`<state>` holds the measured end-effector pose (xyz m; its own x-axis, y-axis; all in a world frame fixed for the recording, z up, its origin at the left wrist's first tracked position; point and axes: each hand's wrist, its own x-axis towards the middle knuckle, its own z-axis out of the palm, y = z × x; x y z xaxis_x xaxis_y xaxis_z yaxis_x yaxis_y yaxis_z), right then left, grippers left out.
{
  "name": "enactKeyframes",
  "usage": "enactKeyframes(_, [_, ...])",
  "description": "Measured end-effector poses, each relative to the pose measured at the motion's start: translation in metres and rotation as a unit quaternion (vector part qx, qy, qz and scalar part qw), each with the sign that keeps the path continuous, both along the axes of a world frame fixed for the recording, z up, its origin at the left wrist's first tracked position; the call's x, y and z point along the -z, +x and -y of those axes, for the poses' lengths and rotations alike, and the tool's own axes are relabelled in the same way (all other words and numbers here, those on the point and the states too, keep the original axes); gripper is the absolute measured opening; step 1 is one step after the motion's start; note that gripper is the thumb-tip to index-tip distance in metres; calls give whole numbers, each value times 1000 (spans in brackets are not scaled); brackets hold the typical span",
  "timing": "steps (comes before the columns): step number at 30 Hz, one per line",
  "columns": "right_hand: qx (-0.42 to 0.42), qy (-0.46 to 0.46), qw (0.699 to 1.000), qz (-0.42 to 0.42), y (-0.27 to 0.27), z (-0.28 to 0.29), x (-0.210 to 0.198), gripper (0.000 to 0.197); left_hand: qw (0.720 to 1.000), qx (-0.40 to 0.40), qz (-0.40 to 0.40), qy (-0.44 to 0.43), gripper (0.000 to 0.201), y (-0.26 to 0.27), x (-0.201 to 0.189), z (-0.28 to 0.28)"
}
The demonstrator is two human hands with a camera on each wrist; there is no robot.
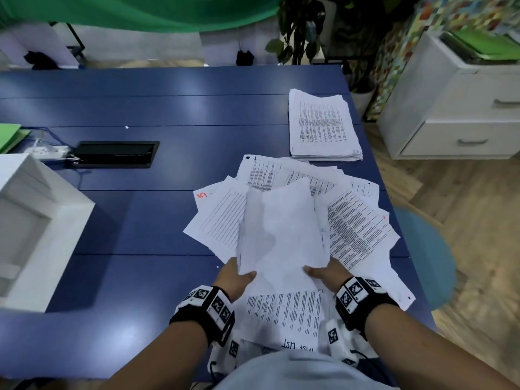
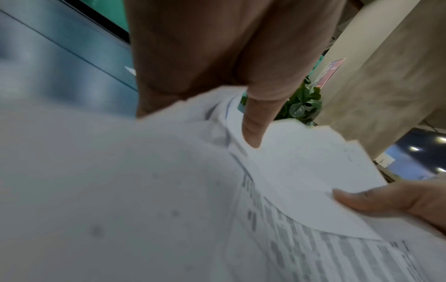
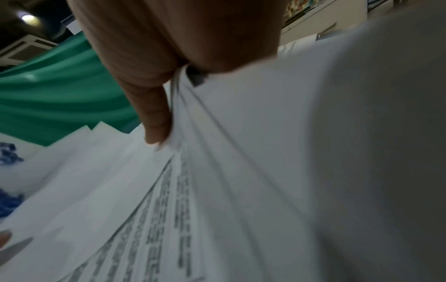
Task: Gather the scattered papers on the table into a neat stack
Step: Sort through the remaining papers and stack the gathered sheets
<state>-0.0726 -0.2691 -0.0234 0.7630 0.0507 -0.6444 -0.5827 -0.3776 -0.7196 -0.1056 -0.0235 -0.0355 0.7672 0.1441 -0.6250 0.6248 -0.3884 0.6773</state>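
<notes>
A fanned bundle of white printed papers [image 1: 281, 229] is lifted off the blue table [image 1: 140, 220] at its near right. My left hand [image 1: 236, 277] grips the bundle's left near edge, thumb on top. My right hand [image 1: 323, 273] grips the right near edge, thumb [image 3: 154, 122] pressed on the sheets. In the left wrist view my left thumb [image 2: 255, 122] lies on the papers [image 2: 144, 190]. More printed sheets [image 1: 284, 313] hang over the table's near edge. A tidy stack of papers [image 1: 323, 128] lies at the far right.
A white open box [image 1: 33, 220] stands at the left. A black cable hatch [image 1: 115, 153] is set in the tabletop, with a power strip [image 1: 47, 152] beside it. A white drawer cabinet [image 1: 455, 108] and a blue round stool [image 1: 427, 254] stand right of the table.
</notes>
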Motion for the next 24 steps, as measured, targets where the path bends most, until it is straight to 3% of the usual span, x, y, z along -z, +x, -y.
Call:
enactKeyframes(3, [45, -9, 999, 2, 2, -2, -7, 49, 995, -74, 31, -50, 60, -6, 0, -10])
enactKeyframes(5, [62, 8, 998, 2, 6, 3, -16, 45, 983, -133, 69, -104, 42, -8, -11, -18])
enactKeyframes(7, [69, 37, 997, 4, 12, 6, -29, 62, 968, -168, 97, -159, 42, -8, -28, -24])
enactKeyframes(11, [85, 97, 989, 70, 24, -2, -62, 89, 942, -181, 143, -245, 77, 7, -64, -29])
enactKeyframes(13, [91, 125, 980, 121, 29, -11, -85, 95, 926, -205, 181, -261, 80, 18, -90, -25])
enactKeyframes(17, [82, 183, 957, 208, 37, -26, -133, 42, 892, -207, 299, -267, 44, 36, -140, -21])
enactKeyframes(19, [71, 167, 957, 229, 39, -27, -149, 10, 878, -210, 342, -260, 40, 41, -157, -22])
enactKeyframes(22, [80, 162, 953, 243, 37, -23, -156, 43, 862, -204, 378, -270, 49, 42, -163, -27])
enactKeyframes(24, [88, 157, 955, 237, 35, -17, -147, 30, 868, -183, 376, -267, 49, 39, -158, -29])
